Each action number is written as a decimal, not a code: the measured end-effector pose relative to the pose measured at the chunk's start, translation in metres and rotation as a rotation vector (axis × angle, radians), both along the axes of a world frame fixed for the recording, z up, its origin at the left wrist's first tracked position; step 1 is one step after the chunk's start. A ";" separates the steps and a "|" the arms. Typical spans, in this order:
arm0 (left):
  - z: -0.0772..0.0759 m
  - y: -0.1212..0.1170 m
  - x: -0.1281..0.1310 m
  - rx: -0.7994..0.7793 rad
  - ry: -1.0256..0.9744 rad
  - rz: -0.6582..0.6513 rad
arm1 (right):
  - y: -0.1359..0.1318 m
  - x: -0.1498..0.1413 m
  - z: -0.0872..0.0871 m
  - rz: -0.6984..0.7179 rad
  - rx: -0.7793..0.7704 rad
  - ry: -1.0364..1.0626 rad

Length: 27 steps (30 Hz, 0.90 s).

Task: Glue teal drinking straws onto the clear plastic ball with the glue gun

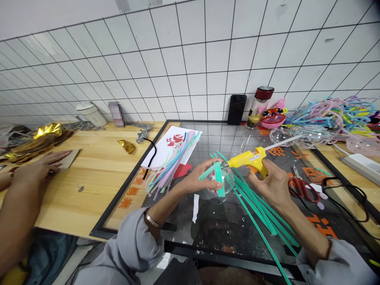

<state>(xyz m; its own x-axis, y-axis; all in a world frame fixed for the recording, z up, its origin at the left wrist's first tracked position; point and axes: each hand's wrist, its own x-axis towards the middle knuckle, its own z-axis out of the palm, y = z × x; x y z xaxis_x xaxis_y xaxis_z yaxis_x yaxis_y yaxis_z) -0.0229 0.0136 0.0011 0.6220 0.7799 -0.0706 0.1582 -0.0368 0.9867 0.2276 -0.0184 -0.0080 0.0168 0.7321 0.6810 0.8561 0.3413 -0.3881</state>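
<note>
A clear plastic ball [228, 181] with short teal strips [219, 183] across its side is gripped in my left hand [196, 178]. One more short teal piece slants across the top of these strips. My right hand [273, 184] is wrapped round the handle of a yellow hot glue gun [248, 158], a white glue stick [283, 141] poking from its back. The gun's nozzle points left and is close to the strips on the ball; whether it touches them I cannot tell. Long teal strips [261, 209] lie under and beside my right hand.
Red-handled scissors [304, 189] and a black cable [353, 190] lie at right. Behind stand a phone [236, 109] and a glass bottle [257, 111]. Pastel strips [175, 166] lie on white paper [152, 154]. Another person's hand [47, 164] presses cardboard [69, 159] at left.
</note>
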 end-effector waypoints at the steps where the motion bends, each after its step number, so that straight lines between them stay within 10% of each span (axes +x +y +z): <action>1: 0.000 0.000 0.000 -0.003 -0.009 -0.001 | 0.000 0.000 0.000 0.003 0.003 -0.002; 27: 0.003 -0.001 0.002 0.054 0.035 0.012 | 0.001 0.000 0.005 0.004 0.003 0.001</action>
